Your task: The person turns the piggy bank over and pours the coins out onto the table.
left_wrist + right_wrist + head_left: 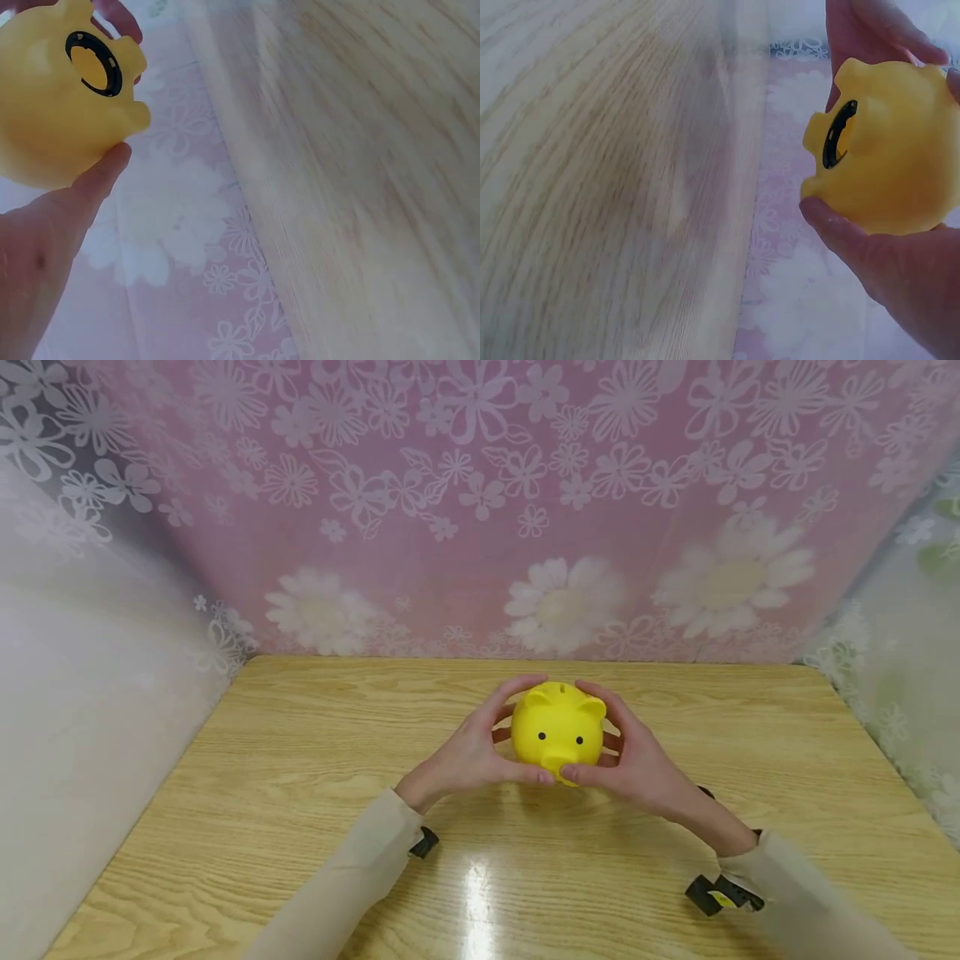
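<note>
Between my two hands is a yellow piggy bank (557,727), its snout and black eyes facing me and a coin slot on top. My left hand (483,745) grips its left side, thumb low by the snout and fingers curling behind. From the other side my right hand (645,760) holds it in the same way, the two thumbs nearly meeting in front. The piggy bank (45,97) shows its underside in the left wrist view, with short feet and a black ring around a round opening. In the right wrist view that black ring (840,135) appears side-on, clear of the tabletop.
A wood-grain table (300,760) lies beneath the hands. Behind it hangs a pink curtain (450,527) with white flowers, and pale cloth covers both sides. Black straps (723,893) with small devices sit at the wrists.
</note>
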The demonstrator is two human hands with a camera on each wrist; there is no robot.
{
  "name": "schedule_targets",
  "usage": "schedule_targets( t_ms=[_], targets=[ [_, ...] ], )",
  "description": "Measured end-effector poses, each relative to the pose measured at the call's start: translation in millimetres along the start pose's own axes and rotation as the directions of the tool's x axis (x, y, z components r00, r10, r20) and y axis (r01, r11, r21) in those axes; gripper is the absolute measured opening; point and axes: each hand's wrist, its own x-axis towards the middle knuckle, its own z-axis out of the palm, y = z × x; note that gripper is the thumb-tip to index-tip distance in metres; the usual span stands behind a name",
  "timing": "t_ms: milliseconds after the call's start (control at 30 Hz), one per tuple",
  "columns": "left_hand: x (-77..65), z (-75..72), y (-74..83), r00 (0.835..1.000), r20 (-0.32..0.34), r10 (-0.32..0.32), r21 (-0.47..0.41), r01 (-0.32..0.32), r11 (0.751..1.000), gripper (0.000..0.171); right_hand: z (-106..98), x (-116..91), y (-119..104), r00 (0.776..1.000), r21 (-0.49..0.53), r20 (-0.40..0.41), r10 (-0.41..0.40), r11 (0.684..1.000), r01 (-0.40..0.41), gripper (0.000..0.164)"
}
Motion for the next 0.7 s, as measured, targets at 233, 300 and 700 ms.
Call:
schedule_targets(
  t_ms=[233, 300, 700],
  targets=[
    [0.8, -4.0, 2.0, 1.0, 0.006, 0.01, 0.013, -0.01, 1.0, 0.106, 3, -4, 3, 0.984, -0.132, -0.076, -0.159, 0.98, 0.148, 0.101],
    [1.2, -4.3, 1.6, 1.0, 0.023, 0.015, 0.043, -0.016, 0.999, 0.105, 3, -5, 5, 0.978, -0.168, -0.084, -0.189, 0.97, 0.173, 0.103],
    [0.7, -0.5, -2.0, 0.999, 0.015, 0.039, 0.105, -0.04, 0.994, 0.106, 1, -1, 12, 0.964, -0.27, -0.052, -0.261, 0.933, 0.238, 0.114]
  ],
)
